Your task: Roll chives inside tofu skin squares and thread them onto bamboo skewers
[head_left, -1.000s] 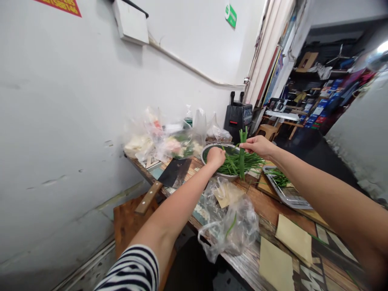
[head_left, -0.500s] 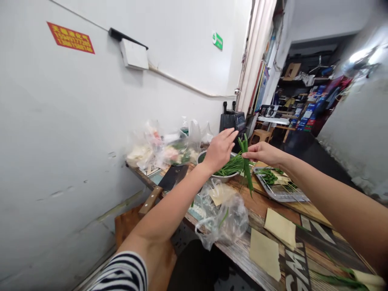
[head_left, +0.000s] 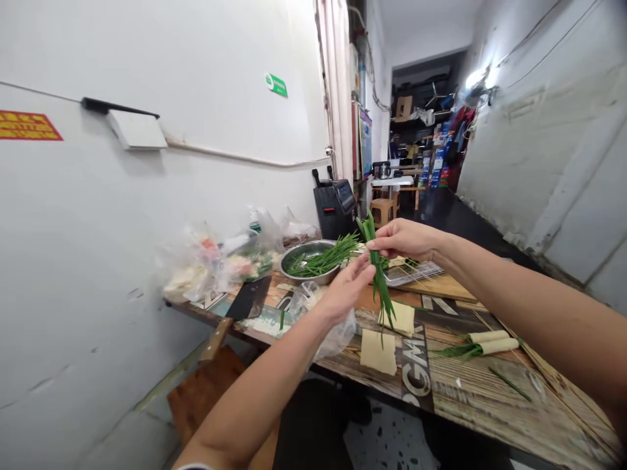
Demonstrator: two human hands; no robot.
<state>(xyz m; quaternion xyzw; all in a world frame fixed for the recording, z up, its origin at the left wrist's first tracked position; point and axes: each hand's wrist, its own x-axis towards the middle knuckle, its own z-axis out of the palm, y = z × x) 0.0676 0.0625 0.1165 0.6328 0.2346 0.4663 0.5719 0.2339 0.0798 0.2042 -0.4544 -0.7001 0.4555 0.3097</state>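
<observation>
A small bunch of green chives [head_left: 381,287] hangs upright from my right hand [head_left: 399,238], pinched between thumb and fingers near its top. My left hand [head_left: 349,285] reaches up beside it, its fingers stretched out and the tips at the left side of the stalks. Whether they press on the stalks is hard to see. Behind my left hand, a metal bowl [head_left: 285,264] holds more chives. Below the bunch lie two square tofu sheets, the nearer sheet [head_left: 378,352] flat and the farther sheet [head_left: 402,318] partly behind the leaf ends.
A cleaver [head_left: 247,300] lies on the left, its wooden handle past the table edge. Clear plastic bags [head_left: 196,267] of food stand against the wall. To the right are a metal tray [head_left: 399,279], filled rolls [head_left: 494,343] and thin skewers [head_left: 553,391]. A black box-shaped device [head_left: 336,209] stands behind.
My view has turned right. My left hand has come down from above the bowl to the chives in my right hand, and the bunch now hangs above the tofu sheets.
</observation>
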